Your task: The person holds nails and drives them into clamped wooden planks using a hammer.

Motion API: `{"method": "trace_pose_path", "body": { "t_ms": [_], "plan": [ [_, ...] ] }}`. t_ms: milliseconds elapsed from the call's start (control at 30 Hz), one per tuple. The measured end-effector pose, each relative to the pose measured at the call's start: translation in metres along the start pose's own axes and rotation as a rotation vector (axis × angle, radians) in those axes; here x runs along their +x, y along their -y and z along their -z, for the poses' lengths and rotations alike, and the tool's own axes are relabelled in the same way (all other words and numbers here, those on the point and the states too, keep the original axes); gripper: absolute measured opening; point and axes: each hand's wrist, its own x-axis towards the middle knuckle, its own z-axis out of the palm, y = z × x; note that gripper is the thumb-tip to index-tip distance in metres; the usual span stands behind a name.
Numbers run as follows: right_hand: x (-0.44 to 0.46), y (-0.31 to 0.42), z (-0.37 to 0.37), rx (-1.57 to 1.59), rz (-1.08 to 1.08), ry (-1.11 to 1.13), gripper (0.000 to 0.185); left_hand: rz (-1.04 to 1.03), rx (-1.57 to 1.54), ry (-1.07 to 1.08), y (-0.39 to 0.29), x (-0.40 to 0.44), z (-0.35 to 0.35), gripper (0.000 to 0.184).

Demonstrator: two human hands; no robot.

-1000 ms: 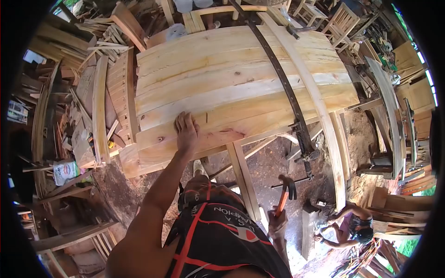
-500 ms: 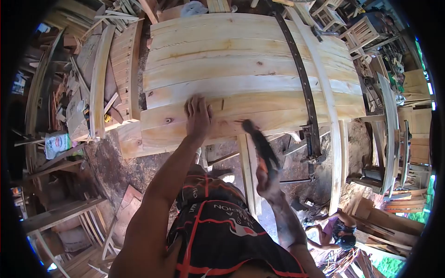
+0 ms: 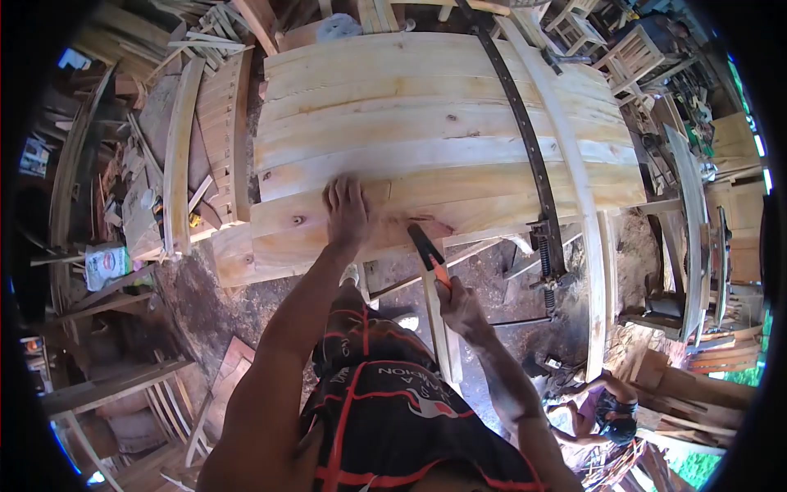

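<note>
My left hand (image 3: 348, 211) lies with its fingers spread on the near boards of a wide wooden panel (image 3: 393, 123). In my right hand (image 3: 463, 310) is a hammer (image 3: 430, 254) with an orange and black handle; its head is at the panel's near edge, and whether it touches the wood I cannot tell. A long dark metal bar clamp (image 3: 533, 148) crosses the panel right of my hands, its spring and screw below the near edge. Beside it a long pale board (image 3: 570, 148) also lies across the panel.
A second hammer (image 3: 564, 59) rests at the panel's far right. Another person (image 3: 602, 410) crouches at the lower right. Wooden chairs (image 3: 631, 59) stand at the upper right. Stacked boards (image 3: 180, 148) and a white bag (image 3: 106, 264) are at the left.
My right hand has brought the hammer up from low beside my body to the panel's near edge. My left hand stays on the boards. The camera view has shifted.
</note>
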Motion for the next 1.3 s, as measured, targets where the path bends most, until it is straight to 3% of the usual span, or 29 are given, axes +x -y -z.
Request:
{"method": "trace_pose_path", "body": {
  "t_ms": [133,200,233,300,333,367,500,600,733,800,933,1033,1133,1200,1233,1300],
  "plan": [
    [-0.014,0.028,0.038,0.093,-0.157,-0.012,0.021,-0.015,-0.002,0.026,0.008,-0.008,-0.004,0.037],
    [-0.031,0.024,0.020,0.040,-0.206,-0.210,0.019,-0.033,-0.037,-0.001,0.012,0.003,-0.014,0.040],
    [-0.053,0.020,-0.001,0.460,-0.499,-0.109,0.015,-0.065,-0.065,-0.016,0.019,-0.004,-0.020,0.041],
    [-0.067,0.046,0.036,0.638,-0.765,-0.136,0.036,-0.169,-0.071,-0.062,0.018,-0.007,-0.015,0.045],
    [-0.087,0.055,0.025,0.664,-0.971,-0.100,0.035,-0.183,-0.115,-0.033,0.018,-0.008,-0.009,0.046],
    [-0.106,0.067,0.025,0.619,-0.914,-0.145,0.035,-0.185,-0.153,0.000,0.015,-0.007,-0.004,0.046],
    [-0.127,0.118,0.053,0.817,-1.286,-0.177,0.044,-0.095,-0.106,0.095,0.006,-0.006,-0.004,0.040],
    [-0.127,0.137,0.044,0.872,-1.398,-0.244,0.052,-0.115,-0.203,0.126,0.015,0.011,-0.020,0.035],
    [-0.093,0.134,0.056,0.862,-1.421,-0.341,0.054,-0.037,-0.181,0.292,-0.011,0.033,-0.005,0.022],
    [-0.101,0.118,0.036,0.980,-1.262,-0.438,0.054,0.022,-0.231,0.328,-0.019,0.041,0.001,0.008],
    [-0.096,0.088,0.046,0.859,-1.186,-0.354,0.054,0.113,-0.335,0.424,-0.020,0.057,0.005,0.011],
    [-0.088,0.066,0.060,0.692,-1.059,-0.307,0.051,0.017,-0.232,0.520,-0.025,0.066,-0.002,0.010],
    [-0.087,0.056,0.055,0.720,-1.008,-0.328,0.046,-0.166,-0.044,0.558,-0.022,0.073,-0.002,0.010],
    [-0.082,0.054,0.057,0.685,-0.985,-0.301,0.043,-0.070,-0.446,0.514,-0.019,0.078,0.000,0.012],
    [-0.080,0.055,0.056,0.687,-0.991,-0.303,0.043,-0.074,-0.445,0.518,-0.018,0.081,0.000,0.012],
    [-0.074,0.056,0.057,0.755,-0.973,-0.264,0.043,0.279,-0.871,0.389,-0.016,0.083,-0.002,0.018]
  ]
}}
